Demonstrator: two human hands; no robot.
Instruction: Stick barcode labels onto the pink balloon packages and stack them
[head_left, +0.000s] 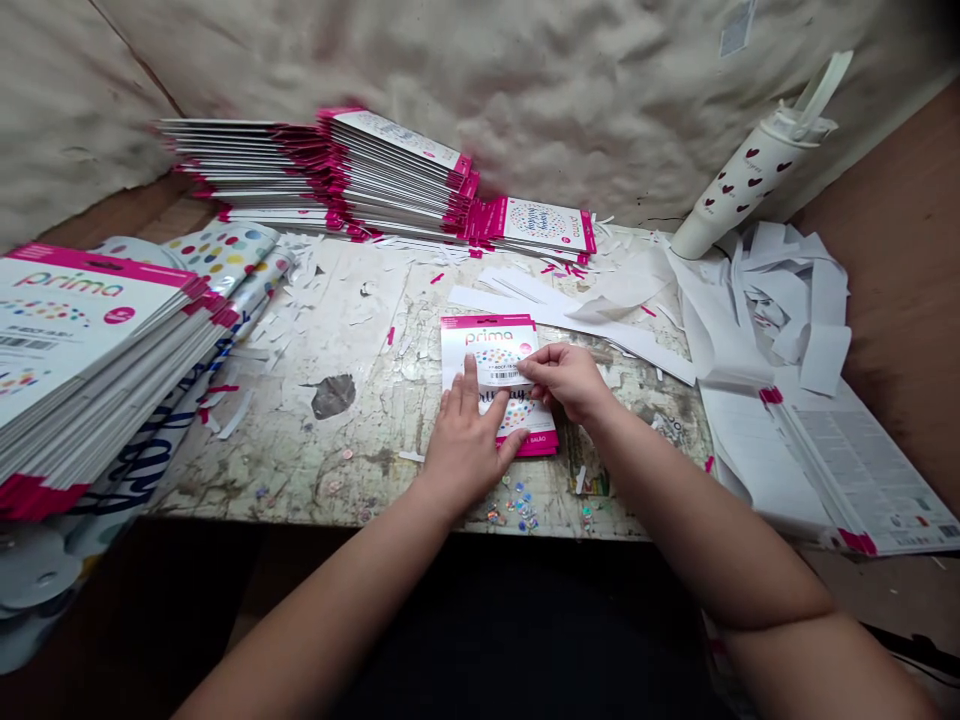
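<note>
In front of me, a flat white-and-pink "prima" package (456, 338) lies on the worn table, with the edge of another showing beneath it. A white barcode label (501, 374) lies across its middle. My left hand (471, 430) rests flat on the package's lower left, fingers spread, with the fingertips by the label's left side. The thumb and forefinger of my right hand (568, 380) pinch the label's right edge; its other fingers curl beside the package. Whether the label's whole underside touches the package I cannot tell.
Stacked packages (405, 175) line the back, and another pile (67, 370) stands at left on dotted wrap. Paper strips (585, 325) lie behind the package. At right are curled white paper (795, 300), face-down packages (862, 450) and a tilted tumbler (742, 180) with hearts.
</note>
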